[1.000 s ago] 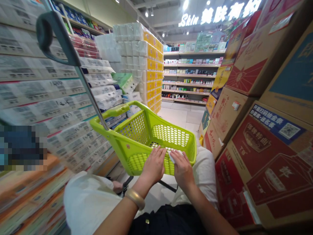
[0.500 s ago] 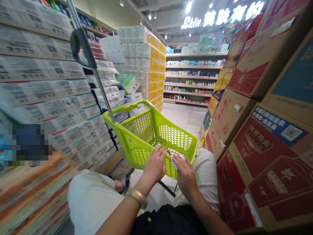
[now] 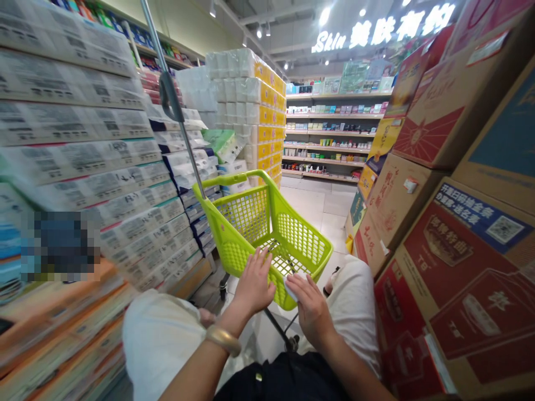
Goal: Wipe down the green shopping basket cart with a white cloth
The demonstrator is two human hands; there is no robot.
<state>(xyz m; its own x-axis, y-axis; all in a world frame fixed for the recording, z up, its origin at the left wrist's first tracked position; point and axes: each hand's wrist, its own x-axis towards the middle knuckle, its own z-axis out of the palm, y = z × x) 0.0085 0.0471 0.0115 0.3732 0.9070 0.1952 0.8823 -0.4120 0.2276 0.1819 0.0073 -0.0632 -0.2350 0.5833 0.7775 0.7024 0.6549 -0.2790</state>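
Gripping a folded white tissue (image 3: 292, 288) against the near rim of the lime-green plastic shopping basket (image 3: 301, 239), our right hand (image 3: 311, 309) curls its fingers over it; our left hand (image 3: 253, 284) lies open just beside it, fingers spread on that same rim and not visibly closed on it; a gold bangle (image 3: 223, 340) circles our left wrist; below both hands show our white clothing (image 3: 159, 345) and a dark garment (image 3: 276, 379); the basket's metal pull handle (image 3: 183, 128) rises up and left from our hands; further left, stacked packs of toilet paper (image 3: 96, 161) line the aisle; to the right, printed red cardboard cartons (image 3: 451, 289) pile high; ahead, past the basket, stand yellow-banded tissue stacks (image 3: 267, 133); farthest off, stocked store shelves (image 3: 330, 133) run beneath a lit "Skin" sign (image 3: 382, 33).
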